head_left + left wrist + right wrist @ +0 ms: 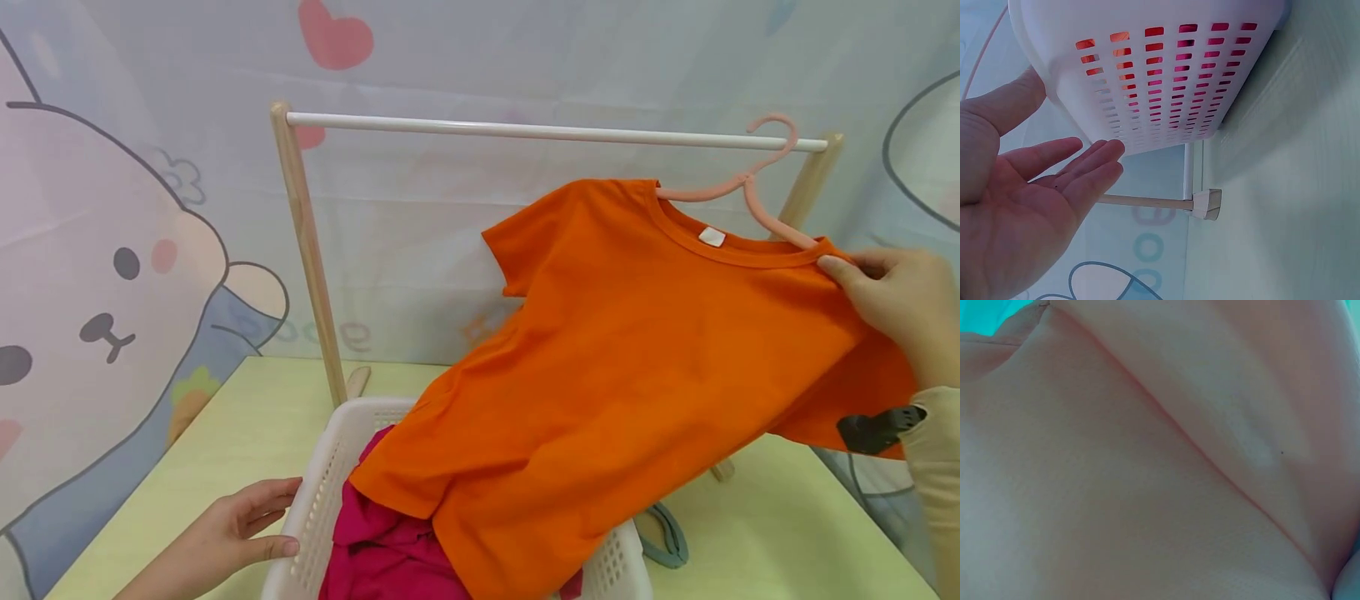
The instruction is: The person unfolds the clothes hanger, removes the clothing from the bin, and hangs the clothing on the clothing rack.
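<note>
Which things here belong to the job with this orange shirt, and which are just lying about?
Apparently in use:
orange shirt, held by your right hand
pink hanger in its neck
clothes rack behind
white basket by your left hand

Seemingly just lying about:
magenta cloth in the basket
grey-green item on the table

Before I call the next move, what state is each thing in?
White plastic basket: standing upright on the table.
Magenta garment: crumpled in the basket, partly covered.
Orange T-shirt: spread, slanting down over the basket.
Clothes rack: standing upright.
Pink hanger: partly inside the T-shirt; unclear whether hooked on the rack.
Grey-green item, possibly a hanger: on the table, partly hidden.
Left grip: open, beside the basket.
Right grip: pinching the T-shirt's shoulder.
</note>
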The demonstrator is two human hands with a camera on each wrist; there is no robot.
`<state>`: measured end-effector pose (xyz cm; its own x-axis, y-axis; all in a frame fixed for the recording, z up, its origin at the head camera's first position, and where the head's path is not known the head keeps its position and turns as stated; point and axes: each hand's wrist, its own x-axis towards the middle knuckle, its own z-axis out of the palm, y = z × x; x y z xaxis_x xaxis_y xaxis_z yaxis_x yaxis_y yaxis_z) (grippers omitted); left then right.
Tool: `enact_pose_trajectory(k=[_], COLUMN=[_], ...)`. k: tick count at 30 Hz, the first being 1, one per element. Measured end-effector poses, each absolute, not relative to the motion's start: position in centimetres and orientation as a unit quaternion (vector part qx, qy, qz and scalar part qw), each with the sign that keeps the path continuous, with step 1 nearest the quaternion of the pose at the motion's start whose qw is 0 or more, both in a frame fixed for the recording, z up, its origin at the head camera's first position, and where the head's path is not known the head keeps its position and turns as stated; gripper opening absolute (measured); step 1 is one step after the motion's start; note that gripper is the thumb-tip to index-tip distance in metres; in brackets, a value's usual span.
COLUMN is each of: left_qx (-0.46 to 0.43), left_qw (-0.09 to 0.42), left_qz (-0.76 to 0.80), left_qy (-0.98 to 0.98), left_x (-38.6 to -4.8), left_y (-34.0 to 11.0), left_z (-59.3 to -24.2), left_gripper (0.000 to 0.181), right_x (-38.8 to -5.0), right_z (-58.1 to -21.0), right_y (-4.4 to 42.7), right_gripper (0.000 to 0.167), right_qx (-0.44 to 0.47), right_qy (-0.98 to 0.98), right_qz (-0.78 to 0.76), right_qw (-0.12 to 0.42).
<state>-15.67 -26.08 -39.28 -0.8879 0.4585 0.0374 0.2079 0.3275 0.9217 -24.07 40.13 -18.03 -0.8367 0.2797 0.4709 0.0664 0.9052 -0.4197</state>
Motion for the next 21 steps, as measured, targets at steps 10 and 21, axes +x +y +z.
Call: enact_pose_trajectory(k=[10,21], left_qx=[0.207,0.196], left_qw=[0.135,0.141], left_qz=[0.550,0.552], left_qy=[0.798,0.798], left_x=[-15.8,-15.9], left_y=[-25.9,-26.0], left_z=[-39.0,-39.0], left_gripper=[0.067,0.067], right_x=[-24.4,-25.0], right_z=[-18.8,-19.9], right_y=[41.3,42.1], right_gripper=[0.061,0.062], right_qx=[-0.081,-0.070], right_qy=[-0.942,-0.942], right_qz=[0.167,0.159], right_qw=[0.281,0.286])
